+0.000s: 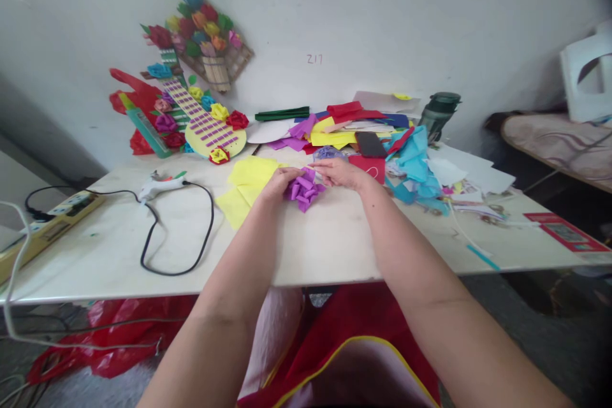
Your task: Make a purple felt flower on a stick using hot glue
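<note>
A purple paper flower [306, 191] with folded petals is between my two hands, just above the white table. My left hand [281, 182] has its fingers closed on the flower's left side. From the right, my right hand [338, 172] reaches to the flower's upper edge, its fingers bent and pressed together there; what its fingertips pinch is too small to make out. Yellow crepe paper sheets [248, 182] lie beside my left hand. Close behind my right hand is a bundle of bluish-purple string [329, 153].
A glue gun [160, 186] with a looped black cord lies left, near a power strip [48, 229]. A guitar decorated with paper flowers [205, 121] leans on the wall. Coloured paper, a phone [370, 145] and a dark bottle [438, 116] stand at the back right.
</note>
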Demonstrator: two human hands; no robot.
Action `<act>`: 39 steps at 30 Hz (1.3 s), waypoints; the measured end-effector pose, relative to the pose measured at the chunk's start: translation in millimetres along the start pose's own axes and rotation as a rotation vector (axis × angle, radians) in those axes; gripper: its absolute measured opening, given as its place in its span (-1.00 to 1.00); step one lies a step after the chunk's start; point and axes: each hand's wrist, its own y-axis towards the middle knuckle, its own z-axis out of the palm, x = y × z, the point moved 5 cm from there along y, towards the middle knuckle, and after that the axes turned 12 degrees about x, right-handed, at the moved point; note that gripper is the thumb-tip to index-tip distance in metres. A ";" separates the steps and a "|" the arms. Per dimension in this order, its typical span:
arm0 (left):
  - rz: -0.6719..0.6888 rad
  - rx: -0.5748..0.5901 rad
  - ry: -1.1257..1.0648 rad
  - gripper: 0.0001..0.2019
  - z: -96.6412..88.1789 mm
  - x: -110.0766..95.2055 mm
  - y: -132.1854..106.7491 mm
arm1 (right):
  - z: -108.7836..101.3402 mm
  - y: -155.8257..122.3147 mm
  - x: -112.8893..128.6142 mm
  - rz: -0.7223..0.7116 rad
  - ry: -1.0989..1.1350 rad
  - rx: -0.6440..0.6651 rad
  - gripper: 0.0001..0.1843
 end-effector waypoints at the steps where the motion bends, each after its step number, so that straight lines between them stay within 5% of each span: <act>1: -0.006 0.002 0.004 -0.73 0.6 -0.5 -0.6 | 0.0 -0.9 0.4 0.014 0.016 -0.010 -0.55; 10: -0.033 0.028 0.004 -0.72 7.9 -4.7 -5.2 | 5.1 -7.3 4.6 0.131 0.110 -0.017 -0.52; 39: 0.012 0.012 -0.195 -0.84 3.6 1.0 -0.2 | 4.9 2.6 5.9 -0.061 -0.084 0.017 -0.51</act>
